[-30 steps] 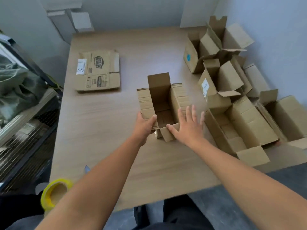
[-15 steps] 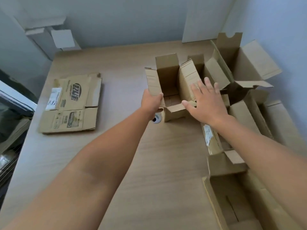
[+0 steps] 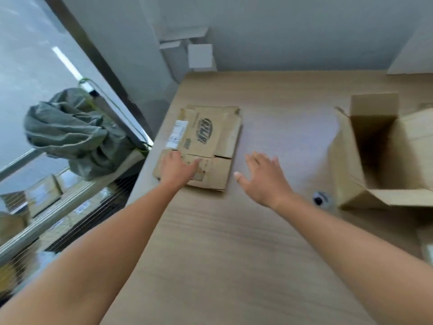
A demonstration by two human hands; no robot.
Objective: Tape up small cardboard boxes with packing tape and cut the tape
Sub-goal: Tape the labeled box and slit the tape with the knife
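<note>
A flattened cardboard box (image 3: pixel 208 137) with a dark logo and a white label lies near the left edge of the wooden table (image 3: pixel 234 242). My left hand (image 3: pixel 177 168) rests on its near left corner with fingers spread flat. My right hand (image 3: pixel 263 178) hovers open over bare table just right of the flat box, holding nothing. An upright open box (image 3: pixel 365 146) stands at the right with its flaps out, apart from both hands. No tape roll is in view.
A small round dark hole (image 3: pixel 319 200) sits in the tabletop beside the open box. Off the left table edge are a grey-green bag (image 3: pixel 70 132), a window and a wire rack (image 3: pixel 77 207). White boxes (image 3: pixel 200 55) stand against the back wall.
Both hands have let go of the open box and moved left to the flattened box. The view swung left, leaving the pile of boxes out of frame.
</note>
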